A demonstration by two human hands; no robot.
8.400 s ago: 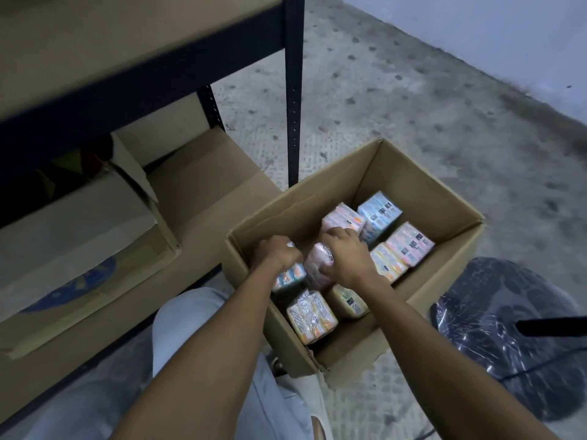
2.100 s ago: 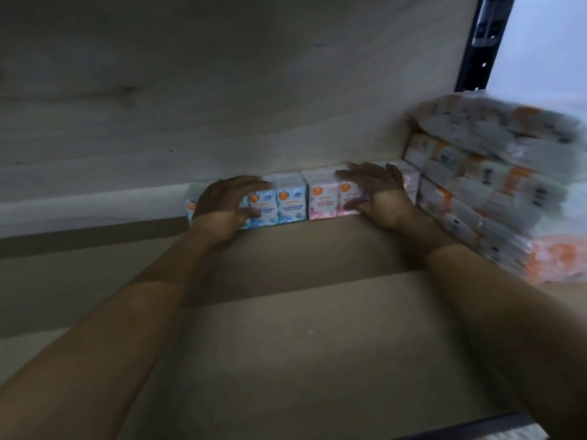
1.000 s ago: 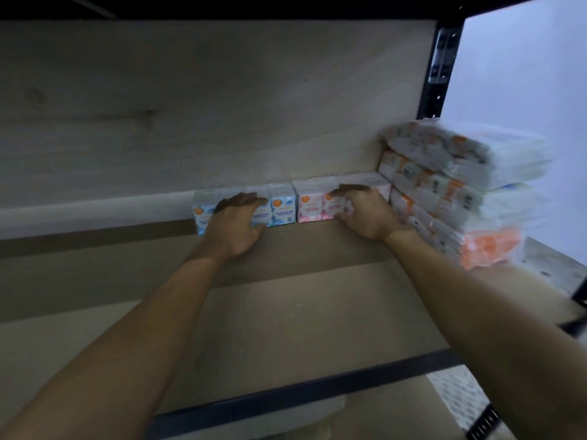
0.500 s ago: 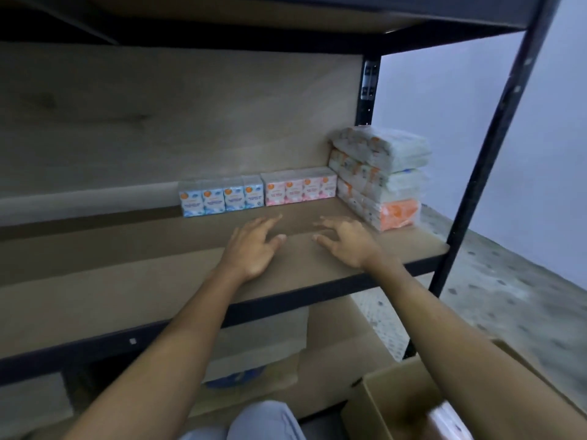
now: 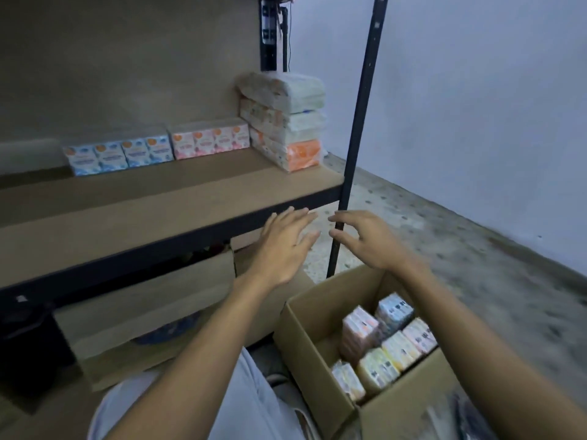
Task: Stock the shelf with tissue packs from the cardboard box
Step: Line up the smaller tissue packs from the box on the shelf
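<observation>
No brand or text is readable anywhere: pack labels are too blurred. The packs on the shelf [image 5: 178,198] show only an orange round logo at top and some lines of print below it; packs in the cardboard box [image 5: 320,354] show dark barcode-like blocks on their top faces.

Landmark is the shelf board. At its back, against the wooden panel, sits a row of four blue tissue packs [image 5: 117,155], upright, touching side by side. Touching that row's right end is a row of four pink tissue packs [image 5: 210,142], same size and build. To the right of the pink row, at the board's right end, is a stack of larger white-and-orange wrapped bundles [image 5: 286,122], about four high, the bottom one with an orange end face. The front half of the board is bare wood.

The cardboard box is below and to the right of the shelf, on the floor, flaps open. Inside it: pink, blue and pale yellow plastic-wrapped packs [image 5: 384,347], standing packed close together on the far side.

Left hand [image 5: 282,246] is in the air just in front of the shelf's front right edge, palm down, fingers spread, holding nothing. Right hand [image 5: 362,239] is beside it, in front of the black upright post [image 5: 359,128], fingers loosely curled, empty, above the box's far rim.

A grey-trousered knee [image 5: 241,404] is just left of the box.
</observation>
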